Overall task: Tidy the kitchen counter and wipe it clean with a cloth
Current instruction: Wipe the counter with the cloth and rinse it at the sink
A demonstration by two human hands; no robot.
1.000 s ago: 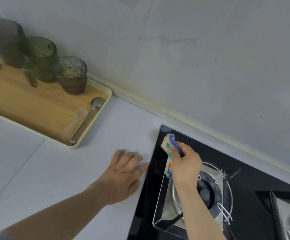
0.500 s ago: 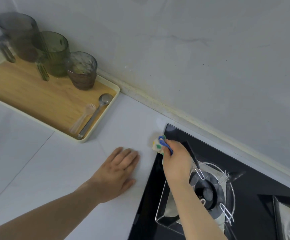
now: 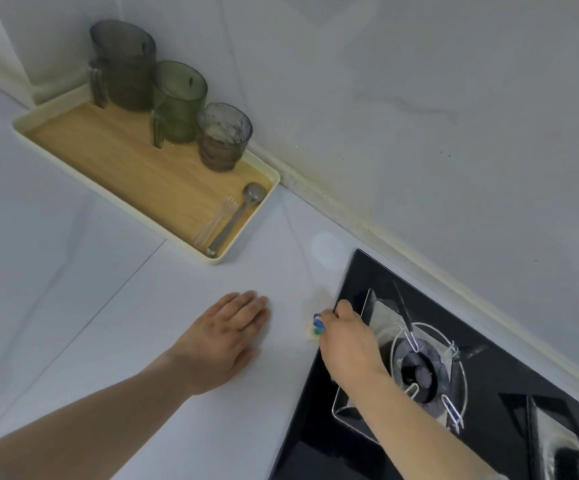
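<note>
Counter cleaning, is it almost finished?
Partly. Tidying looks done: the pitcher, green mug, glass, spoon and plastic fork sit on the tray. Wiping is in hand: the right hand grips the cloth at the gas stove's left edge, while the left hand rests flat on the counter. How much counter is left to wipe doesn't show.

The cloth (image 3: 315, 328) is a small pale wad with blue and green markings, bunched up and mostly hidden under the right hand (image 3: 348, 341) that pinches it; it lies on the smooth white table (image 3: 125, 271), right at the left edge of the black hob (image 3: 364, 278)
</note>
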